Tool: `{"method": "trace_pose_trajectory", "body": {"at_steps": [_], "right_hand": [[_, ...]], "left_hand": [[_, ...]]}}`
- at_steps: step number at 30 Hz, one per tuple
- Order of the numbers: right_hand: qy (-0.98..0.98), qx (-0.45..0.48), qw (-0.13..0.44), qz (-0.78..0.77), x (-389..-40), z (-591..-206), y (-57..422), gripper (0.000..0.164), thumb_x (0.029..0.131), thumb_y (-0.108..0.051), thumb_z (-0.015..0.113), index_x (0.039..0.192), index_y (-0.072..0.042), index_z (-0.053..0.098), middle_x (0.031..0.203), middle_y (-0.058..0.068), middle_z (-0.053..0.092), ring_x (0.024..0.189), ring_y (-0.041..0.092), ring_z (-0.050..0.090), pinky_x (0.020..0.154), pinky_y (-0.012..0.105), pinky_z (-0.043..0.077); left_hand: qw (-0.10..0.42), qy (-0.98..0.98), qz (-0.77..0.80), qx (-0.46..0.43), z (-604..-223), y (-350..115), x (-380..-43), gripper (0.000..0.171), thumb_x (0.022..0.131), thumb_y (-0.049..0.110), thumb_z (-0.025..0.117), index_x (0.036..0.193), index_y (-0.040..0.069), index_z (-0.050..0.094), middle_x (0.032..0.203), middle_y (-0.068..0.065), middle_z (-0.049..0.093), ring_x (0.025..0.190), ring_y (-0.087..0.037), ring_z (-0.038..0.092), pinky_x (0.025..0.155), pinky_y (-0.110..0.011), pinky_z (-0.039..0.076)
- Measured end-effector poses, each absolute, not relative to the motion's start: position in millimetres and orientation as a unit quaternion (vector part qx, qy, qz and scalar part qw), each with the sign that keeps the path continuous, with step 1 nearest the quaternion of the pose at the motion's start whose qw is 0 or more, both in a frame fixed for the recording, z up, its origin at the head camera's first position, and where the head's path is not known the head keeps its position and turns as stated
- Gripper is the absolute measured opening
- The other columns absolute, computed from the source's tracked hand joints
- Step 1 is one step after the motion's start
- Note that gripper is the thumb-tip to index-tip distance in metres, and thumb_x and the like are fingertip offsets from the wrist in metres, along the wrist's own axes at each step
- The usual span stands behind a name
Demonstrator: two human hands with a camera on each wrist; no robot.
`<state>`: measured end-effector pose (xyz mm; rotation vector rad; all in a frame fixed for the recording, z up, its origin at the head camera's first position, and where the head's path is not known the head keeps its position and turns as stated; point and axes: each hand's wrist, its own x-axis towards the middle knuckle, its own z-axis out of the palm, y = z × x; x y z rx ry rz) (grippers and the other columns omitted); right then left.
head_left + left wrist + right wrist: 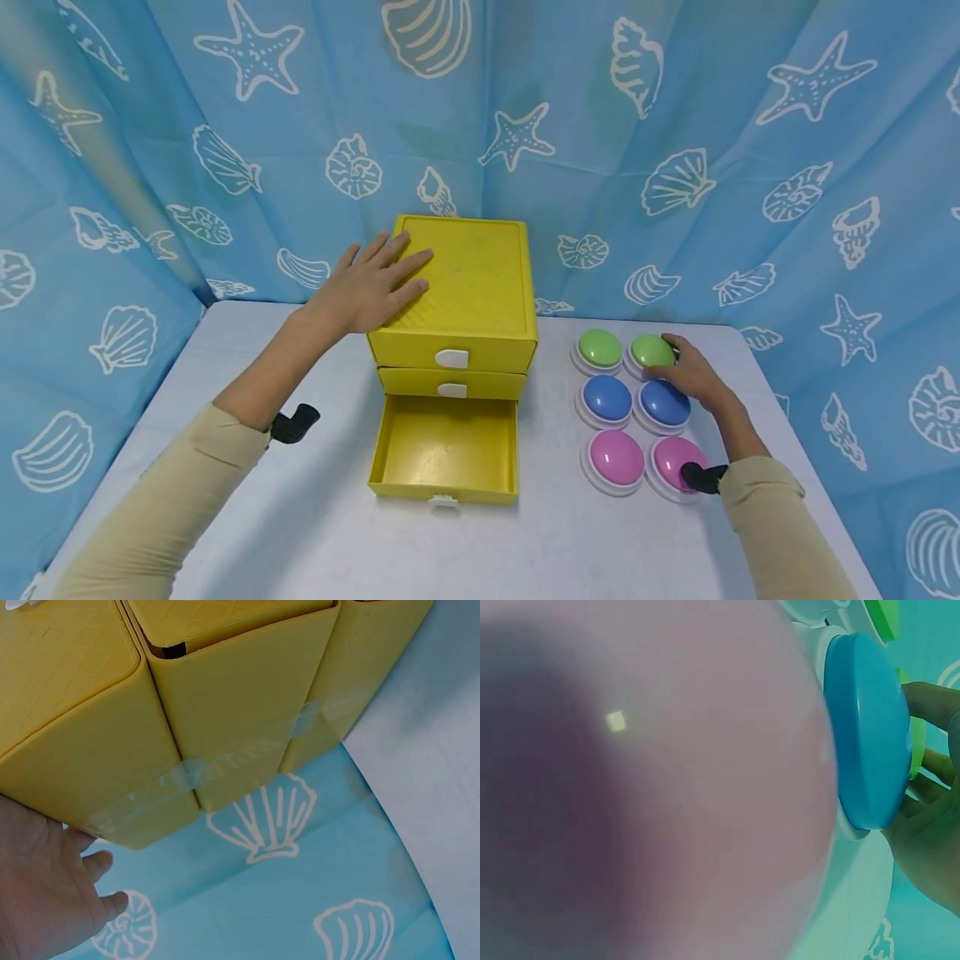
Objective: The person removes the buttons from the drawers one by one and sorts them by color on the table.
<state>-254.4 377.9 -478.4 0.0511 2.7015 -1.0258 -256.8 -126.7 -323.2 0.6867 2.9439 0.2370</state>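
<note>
A yellow drawer cabinet (468, 275) stands at the middle back of the table, its bottom drawer (442, 442) pulled out with a bare inside. My left hand (371, 287) rests spread over the cabinet's top left edge; the left wrist view shows its fingers beside the cabinet's side wall (240, 727). At the right, my right hand (690, 371) grips the right green push button (651, 351) by its sides, thumb on the near side. In the right wrist view a blue button (870, 735) partly hides that green button, and a pink dome fills much of the picture.
Beside the gripped button sits another green button (600, 347). In front are two blue buttons (607, 397) and two pink buttons (617, 457), all on white bases on the white table (300, 517). A blue shell-print curtain (525, 83) hangs close behind.
</note>
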Motion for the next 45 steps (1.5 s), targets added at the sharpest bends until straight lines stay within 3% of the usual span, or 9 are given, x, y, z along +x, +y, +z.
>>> {"method": "trace_pose_trajectory", "body": {"at_steps": [11, 16, 22, 29, 32, 35, 38, 41, 45], "right_hand": [[0.935, 0.032, 0.115, -0.335, -253, -478, 376, 0.093, 0.096, -0.034, 0.065, 0.156, 0.006, 0.008, 0.155, 0.040, 0.011, 0.140, 0.060, 0.012, 0.106, 0.072, 0.021], [0.944, 0.009, 0.066, -0.323, -244, -465, 372, 0.080, 0.099, -0.035, 0.061, 0.154, 0.007, 0.022, 0.154, 0.038, 0.019, 0.140, 0.058, 0.017, 0.105, 0.072, 0.024], [0.944, -0.053, -0.011, -0.325, -227, -450, 366, 0.060, 0.102, -0.023, 0.060, 0.147, 0.010, 0.038, 0.150, 0.035, 0.033, 0.138, 0.054, 0.029, 0.106, 0.066, 0.032], [0.919, -0.087, -0.046, -0.381, -197, -434, 347, 0.046, 0.101, -0.013, 0.061, 0.141, 0.006, 0.049, 0.145, 0.029, 0.044, 0.136, 0.049, 0.037, 0.103, 0.060, 0.036], [0.912, -0.096, -0.066, -0.394, -184, -430, 335, 0.042, 0.100, -0.010, 0.063, 0.138, 0.003, 0.053, 0.142, 0.024, 0.050, 0.135, 0.043, 0.042, 0.103, 0.049, 0.040], [0.905, -0.101, -0.082, -0.405, -169, -429, 322, 0.038, 0.099, -0.009, 0.063, 0.136, 0.001, 0.057, 0.139, 0.018, 0.054, 0.133, 0.036, 0.047, 0.103, 0.031, 0.043], [0.895, -0.114, -0.094, -0.422, -154, -428, 309, 0.036, 0.098, -0.007, 0.064, 0.133, 0.000, 0.059, 0.136, 0.015, 0.057, 0.130, 0.018, 0.051, 0.099, 0.018, 0.043], [0.881, -0.143, -0.103, -0.438, -143, -426, 295, 0.034, 0.096, -0.001, 0.065, 0.129, 0.001, 0.061, 0.131, 0.013, 0.061, 0.122, 0.003, 0.053, 0.097, 0.015, 0.043], [0.866, -0.180, -0.096, -0.457, -130, -425, 276, 0.035, 0.091, 0.007, 0.067, 0.125, 0.002, 0.064, 0.123, 0.011, 0.066, 0.115, 0.000, 0.057, 0.096, 0.016, 0.045]], "left_hand": [[0.057, 0.970, 0.073, 0.226, -322, -127, -257, 0.062, 0.107, 0.055, 0.024, 0.162, 0.027, 0.016, 0.167, -0.010, 0.001, 0.151, -0.032, -0.007, 0.117, -0.059, -0.003], [0.057, 0.970, 0.075, 0.226, -323, -127, -258, 0.062, 0.107, 0.055, 0.023, 0.162, 0.027, 0.016, 0.167, -0.009, 0.001, 0.151, -0.032, -0.007, 0.117, -0.059, -0.003], [0.058, 0.970, 0.073, 0.226, -324, -126, -258, 0.062, 0.107, 0.055, 0.023, 0.162, 0.027, 0.016, 0.167, -0.009, 0.001, 0.151, -0.032, -0.007, 0.117, -0.059, -0.003], [0.058, 0.970, 0.068, 0.226, -323, -126, -258, 0.063, 0.107, 0.056, 0.023, 0.162, 0.027, 0.016, 0.167, -0.009, 0.000, 0.151, -0.032, -0.007, 0.117, -0.059, -0.003], [0.058, 0.970, 0.068, 0.226, -323, -126, -257, 0.062, 0.107, 0.055, 0.023, 0.162, 0.027, 0.016, 0.167, -0.010, 0.000, 0.151, -0.033, -0.006, 0.117, -0.060, -0.003], [0.058, 0.970, 0.067, 0.227, -323, -126, -257, 0.063, 0.107, 0.055, 0.023, 0.162, 0.027, 0.016, 0.167, -0.010, 0.001, 0.151, -0.033, -0.006, 0.117, -0.060, -0.003], [0.058, 0.970, 0.067, 0.228, -323, -126, -257, 0.063, 0.107, 0.055, 0.023, 0.162, 0.027, 0.016, 0.167, -0.010, 0.001, 0.151, -0.033, -0.006, 0.117, -0.060, -0.003], [0.057, 0.970, 0.064, 0.228, -323, -126, -258, 0.063, 0.107, 0.055, 0.023, 0.162, 0.027, 0.016, 0.167, -0.010, 0.001, 0.151, -0.033, -0.006, 0.117, -0.060, -0.002], [0.055, 0.970, 0.062, 0.227, -322, -126, -258, 0.063, 0.107, 0.055, 0.023, 0.162, 0.026, 0.016, 0.167, -0.010, 0.002, 0.151, -0.034, -0.005, 0.117, -0.060, -0.002]]}}
